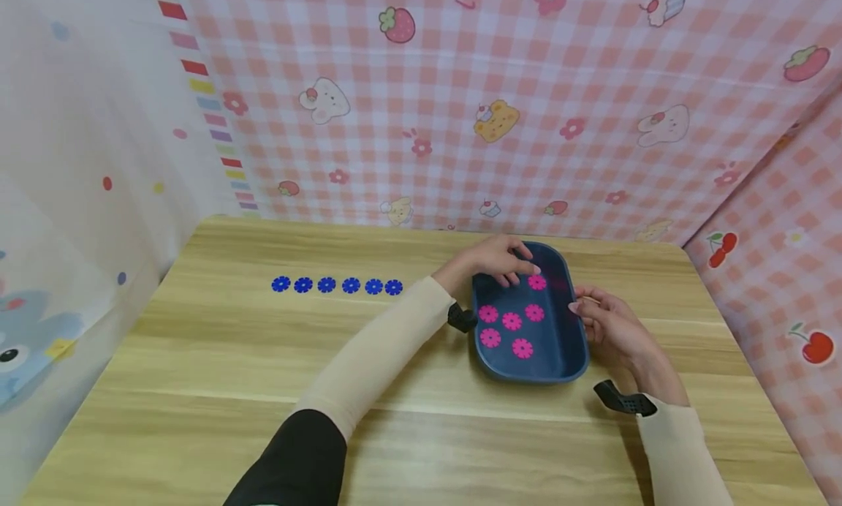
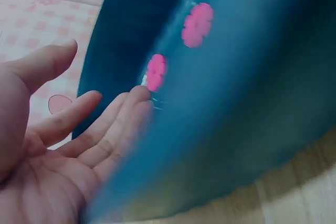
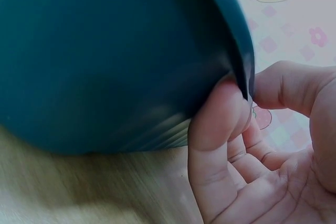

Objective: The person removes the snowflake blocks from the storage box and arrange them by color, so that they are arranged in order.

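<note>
A dark blue tray [image 1: 555, 345] lies on the right part of the table, with several pink snowflake discs on its floor. My left hand [image 1: 498, 259] reaches over the tray's far left side, palm down. In the left wrist view its fingers are loosely extended, and the fingertips are right at a pink disc [image 2: 156, 72]; nothing is held in the palm. On the tray's right side, my right hand [image 1: 615, 327] pinches the rim between thumb and fingers, as the right wrist view shows at the tray wall [image 3: 231, 30].
To the left of the tray, several blue snowflake discs [image 1: 327, 285] form a straight row on the wooden table [image 1: 217, 374]. A pink checked cloth [image 1: 408, 89] hangs directly behind the table, and another covers the right side.
</note>
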Available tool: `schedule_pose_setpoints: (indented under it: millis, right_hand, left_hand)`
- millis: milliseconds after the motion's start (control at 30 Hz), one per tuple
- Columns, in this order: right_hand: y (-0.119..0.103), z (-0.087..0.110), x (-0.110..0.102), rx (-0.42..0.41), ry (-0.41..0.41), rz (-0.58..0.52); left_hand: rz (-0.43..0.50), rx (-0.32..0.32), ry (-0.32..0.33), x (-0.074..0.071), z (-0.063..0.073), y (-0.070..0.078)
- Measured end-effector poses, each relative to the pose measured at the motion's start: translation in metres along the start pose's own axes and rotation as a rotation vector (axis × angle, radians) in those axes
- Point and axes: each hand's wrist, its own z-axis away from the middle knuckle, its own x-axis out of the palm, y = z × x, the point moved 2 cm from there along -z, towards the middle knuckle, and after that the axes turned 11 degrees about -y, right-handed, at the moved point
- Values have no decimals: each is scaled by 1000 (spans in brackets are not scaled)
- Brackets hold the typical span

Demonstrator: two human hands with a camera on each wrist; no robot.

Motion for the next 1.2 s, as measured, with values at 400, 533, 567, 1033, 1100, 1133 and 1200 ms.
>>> schedule_pose_setpoints:
  millis: [400,533,567,1033,1100,1133,1200]
  right_hand:
    - [-5,3,-1,5,-5,2]
    - [-4,2,-1,-7,-7,3]
    - [-3,1,-1,-12,-10,1]
    - [0,1,3,-45,-35,31]
    - [-1,1,3,-38,-27,43]
    - [-1,1,4,-33,-22,51]
    - [-2,1,4,-22,-14,68]
  left_hand:
    - [34,-51,3,5,-15,5]
    - [-8,-62,-11,8,-23,0]
    - [-18,-68,-17,9,-24,-2]
    - [-165,-171,55,14,-38,-10]
    - [-169,-176,53,14,-38,-10]
    - [-174,-177,50,14,-38,-10]
    - [-185,-185,45,13,-37,-10]
